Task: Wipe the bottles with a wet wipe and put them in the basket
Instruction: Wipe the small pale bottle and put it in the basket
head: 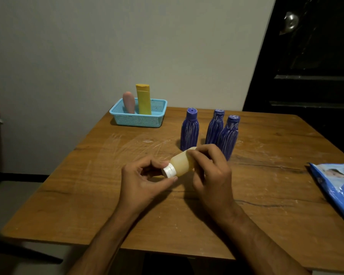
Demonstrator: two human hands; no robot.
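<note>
Both forearms reach forward, left hand (145, 180) and right hand (213, 171) with fingers curled.

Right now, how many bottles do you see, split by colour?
Blue: 3, standing on the table
Yellow: 1, tall bottle in the basket
Pink: 1, bottle in the basket
Pale yellow with white cap: 1, small bottle held by the left hand and right hand
Total: 6

head cam | looks forward-down | near, over wooden table (87, 195) | wall behind
</note>
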